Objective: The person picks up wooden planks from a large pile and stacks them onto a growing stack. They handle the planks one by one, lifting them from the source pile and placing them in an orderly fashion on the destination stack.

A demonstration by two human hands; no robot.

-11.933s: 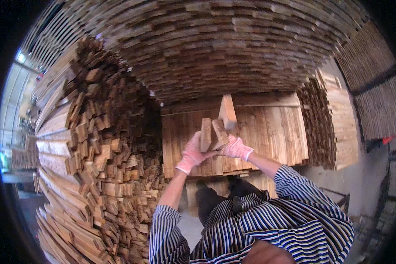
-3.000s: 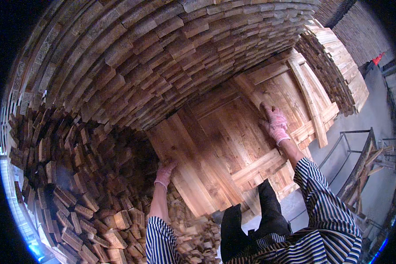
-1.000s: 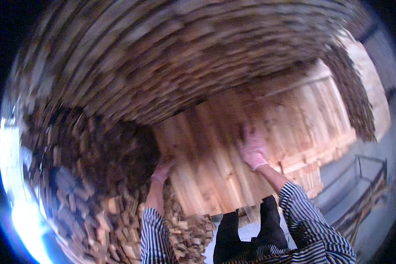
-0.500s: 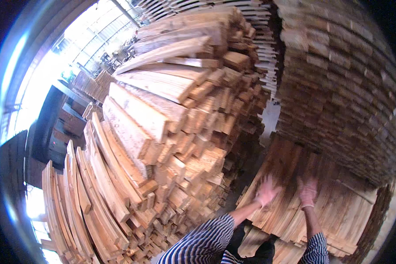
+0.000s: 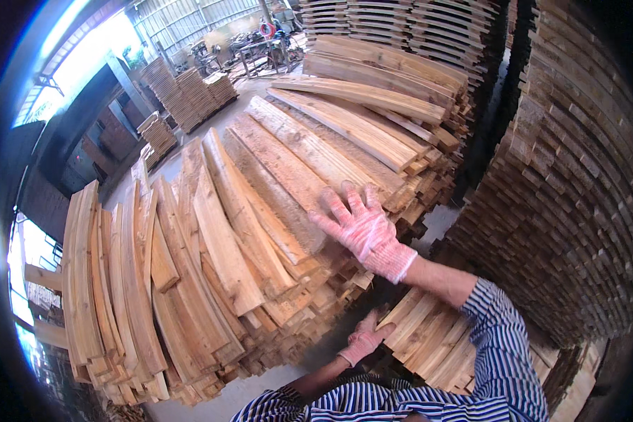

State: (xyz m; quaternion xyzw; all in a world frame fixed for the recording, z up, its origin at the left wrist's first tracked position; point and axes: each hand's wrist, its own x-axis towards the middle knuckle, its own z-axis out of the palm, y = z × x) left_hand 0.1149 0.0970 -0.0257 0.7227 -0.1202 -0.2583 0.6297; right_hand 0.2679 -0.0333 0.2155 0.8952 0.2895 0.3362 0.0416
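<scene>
My right hand, in a pink-and-white knit glove, reaches up and left over the big pile of rough boards. Its fingers are spread above the near end of a wide plank; whether they touch it I cannot tell. Lower down, my left hand, gloved alike, is at the left corner of a low stack of boards. Thumb and forefinger stand apart there, and the other fingers are partly hidden. Neither hand shows a board held in it.
Loose, uneven boards fan out on the left of the pile. A tall, dense stack of timber rises on the right. Far back stand spaced board stacks and smaller stacks. A narrow strip of floor shows between piles.
Both hands were over the low stack. My right hand has moved up and left to the big pile, and my left hand to the low stack's left corner. The view has swung left.
</scene>
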